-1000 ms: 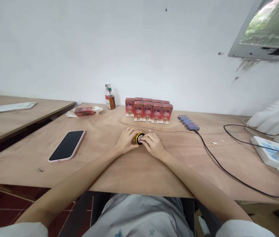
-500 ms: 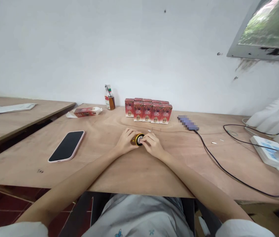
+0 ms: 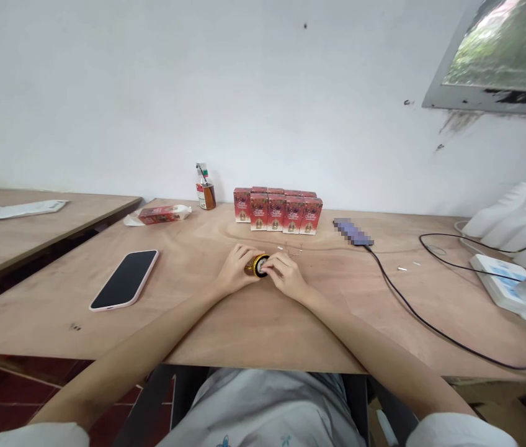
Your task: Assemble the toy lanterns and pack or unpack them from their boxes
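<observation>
My left hand (image 3: 236, 270) is wrapped round a small brown-and-gold cylinder (image 3: 254, 266) lying on its side over the table. The cylinder's dark, gold-rimmed end faces right, with something pale inside it. At that end, the fingertips of my right hand (image 3: 286, 273) are pinched together against the pale part. What they grip, if anything, is too small to make out. Just beyond my hands lie a thin wire-like piece (image 3: 295, 250) and a tiny white bit. Several red printed boxes (image 3: 276, 214) stand upright in two rows behind them.
A phone (image 3: 126, 279) lies at left. Behind it are a red packet in torn wrapping (image 3: 165, 214) and a bottle-like container (image 3: 206, 194). To the right are a blurred-out device (image 3: 353, 232) on a black cable (image 3: 412, 316) and a white power strip (image 3: 507, 285).
The view has shifted slightly. My left hand keeps its hold on the cylinder, and my right fingertips stay at its open end with only a slight movement.
</observation>
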A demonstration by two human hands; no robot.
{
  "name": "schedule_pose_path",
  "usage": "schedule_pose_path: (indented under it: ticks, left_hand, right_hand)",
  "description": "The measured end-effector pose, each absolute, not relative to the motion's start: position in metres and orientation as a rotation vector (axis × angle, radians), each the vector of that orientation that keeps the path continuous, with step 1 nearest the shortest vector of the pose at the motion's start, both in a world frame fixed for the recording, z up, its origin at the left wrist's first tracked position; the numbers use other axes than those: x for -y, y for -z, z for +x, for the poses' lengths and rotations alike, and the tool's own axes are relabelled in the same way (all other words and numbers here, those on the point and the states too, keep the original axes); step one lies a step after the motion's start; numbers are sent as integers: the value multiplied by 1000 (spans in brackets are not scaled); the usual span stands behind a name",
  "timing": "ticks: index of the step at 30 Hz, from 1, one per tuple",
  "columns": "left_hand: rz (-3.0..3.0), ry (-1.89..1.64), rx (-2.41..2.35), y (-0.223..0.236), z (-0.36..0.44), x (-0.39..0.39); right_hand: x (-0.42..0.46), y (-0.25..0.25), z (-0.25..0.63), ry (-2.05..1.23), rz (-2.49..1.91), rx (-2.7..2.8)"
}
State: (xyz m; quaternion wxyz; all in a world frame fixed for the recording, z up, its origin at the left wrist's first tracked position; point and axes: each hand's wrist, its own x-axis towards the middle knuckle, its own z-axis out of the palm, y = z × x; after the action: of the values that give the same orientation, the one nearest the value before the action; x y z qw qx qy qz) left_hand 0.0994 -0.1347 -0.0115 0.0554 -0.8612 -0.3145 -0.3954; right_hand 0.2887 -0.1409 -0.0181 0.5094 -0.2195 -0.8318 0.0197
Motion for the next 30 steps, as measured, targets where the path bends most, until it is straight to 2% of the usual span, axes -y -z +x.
schedule_pose_path:
  ticks: [14, 20, 24, 28, 30]
  left_hand:
    - [-2609, 1206, 1048, 7, 102, 136]
    - [-2583, 1282, 1132, 3, 103, 138]
    - [-2543, 1272, 1196, 3, 102, 137]
    - [-2419, 1234, 1219, 4, 98, 134]
    - [-2354, 1192, 1212, 3, 96, 134]
  right_hand:
    - [138, 22, 285, -5, -611, 2035]
    - [143, 18, 284, -110, -646, 1790]
    - [140, 16, 283, -472, -863, 1485]
    - [133, 20, 279, -1177, -984, 1125]
    - [131, 22, 276, -1399, -943, 1041]
